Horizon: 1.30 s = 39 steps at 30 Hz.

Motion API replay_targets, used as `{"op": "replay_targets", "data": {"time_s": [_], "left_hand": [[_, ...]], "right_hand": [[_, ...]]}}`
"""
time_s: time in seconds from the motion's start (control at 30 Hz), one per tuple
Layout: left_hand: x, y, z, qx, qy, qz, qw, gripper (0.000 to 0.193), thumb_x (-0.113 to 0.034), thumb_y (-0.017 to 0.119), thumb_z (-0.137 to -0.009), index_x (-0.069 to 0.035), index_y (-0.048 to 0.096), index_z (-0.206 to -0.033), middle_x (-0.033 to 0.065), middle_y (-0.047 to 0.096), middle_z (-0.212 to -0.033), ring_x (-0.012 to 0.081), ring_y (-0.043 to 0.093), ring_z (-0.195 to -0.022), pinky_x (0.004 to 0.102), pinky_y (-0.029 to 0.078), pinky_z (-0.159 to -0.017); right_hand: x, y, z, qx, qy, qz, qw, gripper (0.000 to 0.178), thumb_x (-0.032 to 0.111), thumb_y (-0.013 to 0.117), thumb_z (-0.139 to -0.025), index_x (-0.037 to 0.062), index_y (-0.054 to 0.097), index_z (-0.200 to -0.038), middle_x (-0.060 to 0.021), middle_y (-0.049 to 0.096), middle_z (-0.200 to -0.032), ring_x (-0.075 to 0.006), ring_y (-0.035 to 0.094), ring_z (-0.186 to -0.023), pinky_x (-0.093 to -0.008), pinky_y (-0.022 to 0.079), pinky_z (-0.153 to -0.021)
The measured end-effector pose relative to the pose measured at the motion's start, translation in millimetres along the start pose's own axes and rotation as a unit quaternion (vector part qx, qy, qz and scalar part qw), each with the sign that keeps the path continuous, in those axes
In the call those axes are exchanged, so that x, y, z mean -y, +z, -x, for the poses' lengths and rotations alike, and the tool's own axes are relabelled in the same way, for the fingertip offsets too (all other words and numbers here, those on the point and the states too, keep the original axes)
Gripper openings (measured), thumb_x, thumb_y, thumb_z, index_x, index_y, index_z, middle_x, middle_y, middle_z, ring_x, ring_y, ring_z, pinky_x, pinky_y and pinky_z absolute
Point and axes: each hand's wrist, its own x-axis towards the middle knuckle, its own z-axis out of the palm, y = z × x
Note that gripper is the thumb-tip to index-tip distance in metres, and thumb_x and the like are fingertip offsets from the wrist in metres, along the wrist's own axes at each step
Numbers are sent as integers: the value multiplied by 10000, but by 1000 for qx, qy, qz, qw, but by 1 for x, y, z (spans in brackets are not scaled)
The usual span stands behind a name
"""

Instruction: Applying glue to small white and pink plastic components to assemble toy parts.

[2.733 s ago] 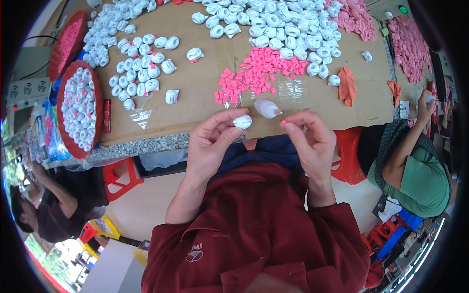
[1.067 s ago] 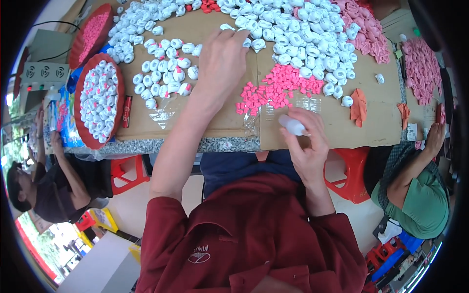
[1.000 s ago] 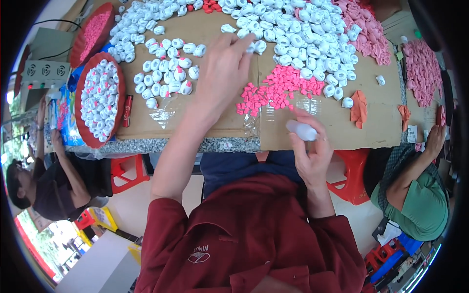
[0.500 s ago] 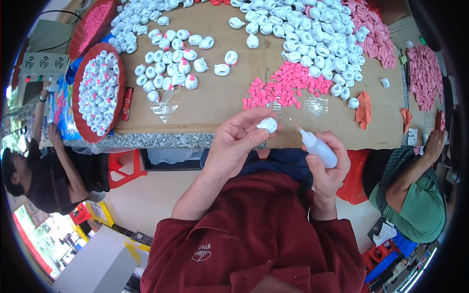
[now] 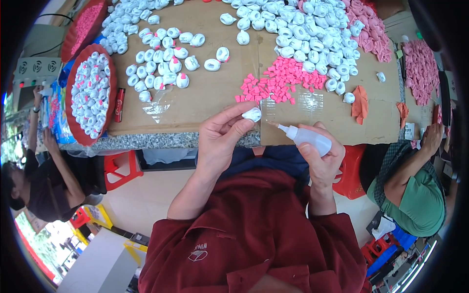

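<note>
My left hand [image 5: 219,136] pinches a small rounded white piece [image 5: 252,115] between thumb and fingertips, just above the table's front edge. Wrapped in my right hand [image 5: 323,163] is a pale translucent squeeze bottle [image 5: 316,141], tilted so its thin nozzle points left. The nozzle tip hangs a short gap away from the white piece. Beyond my hands lies a scatter of little bright pink pieces [image 5: 273,84]. A large heap of similar white pieces [image 5: 310,36] is behind them, and a loose group of white pieces [image 5: 166,66], some with pink on them, sits to the left.
A red scalloped tray [image 5: 70,100] full of white pieces stands at the left, a red marker [image 5: 119,105] beside it. Orange scraps [image 5: 360,105] and a pink heap [image 5: 369,31] lie right. Co-workers sit at both sides, one in a green top [image 5: 410,200].
The bottle has tipped closer to level and its nozzle has come nearer the white piece. That piece has turned in my left fingers. The whole view has shifted slightly.
</note>
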Motion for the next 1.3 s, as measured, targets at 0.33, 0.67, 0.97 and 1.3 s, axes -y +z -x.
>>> {"op": "replay_targets", "data": {"time_s": [0.33, 0.67, 0.97, 1.3], "left_hand": [[0, -1, -2, 18, -8, 3, 1000, 297, 69, 549, -797, 27, 557, -1091, 87, 560, -1048, 136, 558, -929, 235, 467, -802], [1, 0, -1, 2, 4, -16, 1000, 308, 30, 566, -798, 36, 540, -1104, 123, 600, -1019, 164, 580, -914, 280, 466, -825], [0, -2, 10, 26, -18, -36, 999, 320, 71, 562, -788, 34, 540, -1105, 97, 563, -1066, 142, 560, -949, 234, 455, -822], [-1, 0, 11, 20, -28, -35, 999, 257, 78, 579, -776, 23, 529, -1022, 117, 588, -1022, 136, 572, -920, 237, 460, -813]], "right_hand": [[1, 1, -3, 17, -1, 5, 1000, 285, 126, 649, -726, -71, 612, -929, -40, 520, -699, -85, 456, -627, -190, 334, -554], [-4, -5, -1, 22, 6, 4, 1000, 306, 126, 656, -729, -65, 602, -962, -46, 554, -733, -94, 501, -668, -191, 372, -592], [-20, 1, -15, -4, -68, 41, 997, 325, -62, 645, -675, -19, 552, -984, -80, 559, -996, -148, 535, -913, -256, 416, -801], [-20, -7, -21, -99, -30, 123, 987, 273, -16, 654, -681, 13, 604, -947, -57, 579, -864, -145, 523, -830, -260, 409, -708]]}}
